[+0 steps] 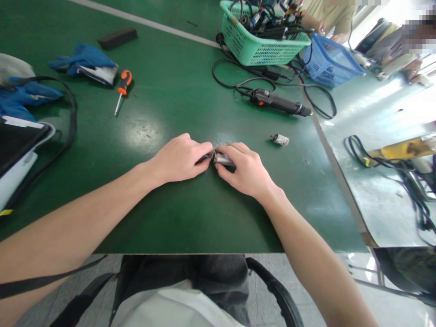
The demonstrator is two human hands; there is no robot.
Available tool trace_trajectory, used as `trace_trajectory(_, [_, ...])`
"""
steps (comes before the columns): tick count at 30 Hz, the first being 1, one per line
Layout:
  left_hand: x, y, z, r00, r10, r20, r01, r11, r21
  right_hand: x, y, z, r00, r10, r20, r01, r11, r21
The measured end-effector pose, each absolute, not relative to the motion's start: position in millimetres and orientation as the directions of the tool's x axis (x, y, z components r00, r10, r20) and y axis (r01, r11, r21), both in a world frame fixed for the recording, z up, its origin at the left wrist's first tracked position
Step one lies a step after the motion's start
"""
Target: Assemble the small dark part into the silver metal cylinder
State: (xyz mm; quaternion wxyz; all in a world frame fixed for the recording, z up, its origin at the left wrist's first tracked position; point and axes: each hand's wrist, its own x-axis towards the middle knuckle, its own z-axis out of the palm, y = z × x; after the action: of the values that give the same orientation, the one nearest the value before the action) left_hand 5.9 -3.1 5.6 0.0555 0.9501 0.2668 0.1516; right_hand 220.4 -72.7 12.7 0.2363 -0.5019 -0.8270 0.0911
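Both of my hands meet at the middle of the green table [170,104]. My right hand [245,170] is closed round a small silver metal cylinder [222,158] that rests on the table. My left hand [180,158] pinches a dark piece at the cylinder's left end; what that piece is I cannot make out. A second small silver part [280,139] lies loose on the table to the right of my hands.
A black electric screwdriver [279,102] with its cable lies beyond my hands. A green basket [262,43] of tools and a blue basket [329,63] stand at the back right. An orange-handled screwdriver [121,90], blue gloves [83,61] and a black block [117,37] lie at the back left. Another person sits at the far right.
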Motion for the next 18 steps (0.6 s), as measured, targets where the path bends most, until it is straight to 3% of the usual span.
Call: trace_trajectory(18, [6.0,-3.1,3.8,0.800,0.539,0.263,0.505,-0.842,0.189,220.9,-71.9,12.0,-0.365,0.882,0.298,0.797,0.462,-0.389])
